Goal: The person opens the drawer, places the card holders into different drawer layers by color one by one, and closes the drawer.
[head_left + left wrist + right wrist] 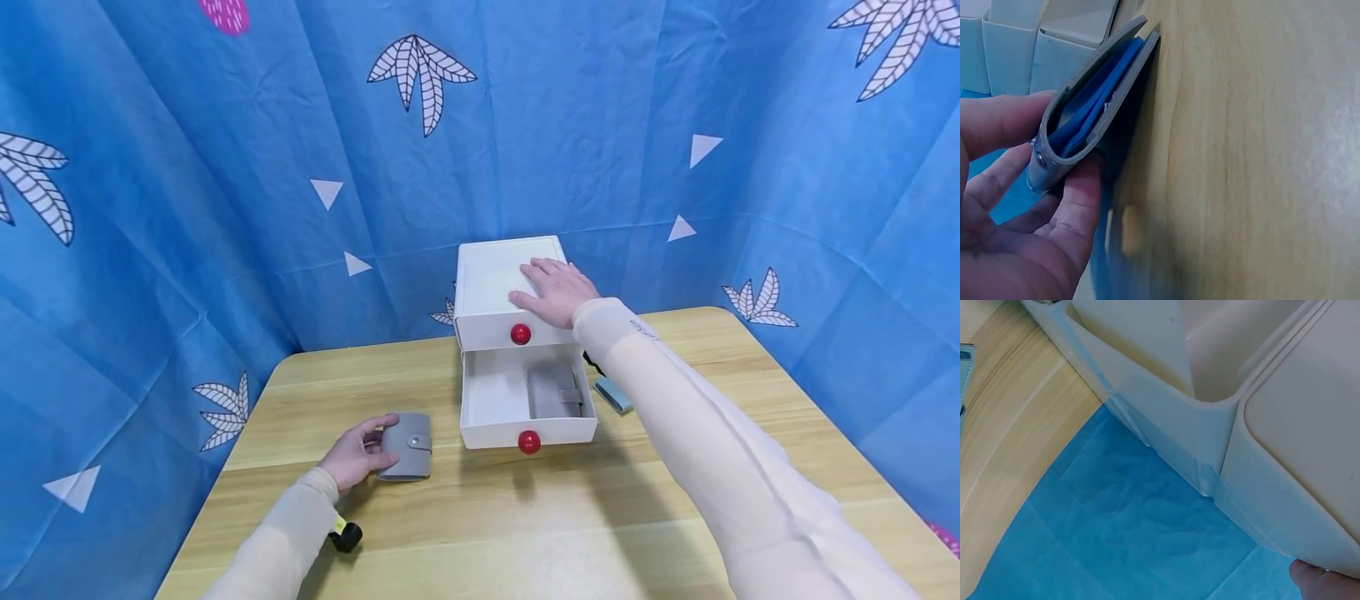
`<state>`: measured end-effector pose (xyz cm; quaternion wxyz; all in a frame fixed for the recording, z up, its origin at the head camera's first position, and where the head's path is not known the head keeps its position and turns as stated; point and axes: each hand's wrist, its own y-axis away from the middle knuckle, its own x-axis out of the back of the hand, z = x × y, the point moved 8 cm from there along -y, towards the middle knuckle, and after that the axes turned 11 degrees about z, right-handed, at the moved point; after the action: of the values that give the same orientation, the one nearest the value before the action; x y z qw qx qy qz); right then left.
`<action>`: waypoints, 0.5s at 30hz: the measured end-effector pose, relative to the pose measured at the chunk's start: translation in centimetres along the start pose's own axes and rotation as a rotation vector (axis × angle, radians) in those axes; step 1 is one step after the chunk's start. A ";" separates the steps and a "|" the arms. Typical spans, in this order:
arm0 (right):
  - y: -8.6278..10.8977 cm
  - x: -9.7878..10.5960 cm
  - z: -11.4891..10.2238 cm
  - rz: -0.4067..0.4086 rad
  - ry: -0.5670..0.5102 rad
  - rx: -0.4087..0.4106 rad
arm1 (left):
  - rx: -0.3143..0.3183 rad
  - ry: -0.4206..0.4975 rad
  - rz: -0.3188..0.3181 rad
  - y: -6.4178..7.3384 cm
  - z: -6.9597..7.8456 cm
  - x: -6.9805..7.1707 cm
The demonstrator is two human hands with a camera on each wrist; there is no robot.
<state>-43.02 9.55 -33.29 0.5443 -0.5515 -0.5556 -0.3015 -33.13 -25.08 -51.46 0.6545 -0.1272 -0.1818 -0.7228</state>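
Note:
In the head view, my left hand (358,454) pinches a small grey wallet (412,446) with a snap strap, left of the white drawer box (495,279). The left wrist view shows this wallet (1063,150) edge-on, blue inside its fold, tilted close over the wood. My right hand (557,290) rests on top of the box with fingers extended; just a fingertip (1319,581) shows at the box's edge in the right wrist view. Below, the lower drawer (491,429) stands pulled out by its red knob (528,442) side. A second grey wallet (551,392) lies inside it.
A light blue wallet (613,395) lies on the wooden table (480,533) right of the box, partly behind my right sleeve. The upper drawer with a red knob (521,334) is closed. Blue patterned curtain (570,125) surrounds the table's back and sides.

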 end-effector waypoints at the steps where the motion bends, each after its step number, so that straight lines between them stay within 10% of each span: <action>1: 0.0 0.0 0.0 0.000 0.001 -0.001 | -0.002 0.005 0.003 0.0 0.0 0.0; 15: 0.0 -0.1 0.0 0.002 0.003 -0.004 | -0.008 0.055 0.024 0.2 0.4 0.0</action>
<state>-43.07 9.56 -33.34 0.5443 -0.5527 -0.5536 -0.3030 -32.92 -24.90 -51.12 0.6675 -0.1122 -0.1594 -0.7186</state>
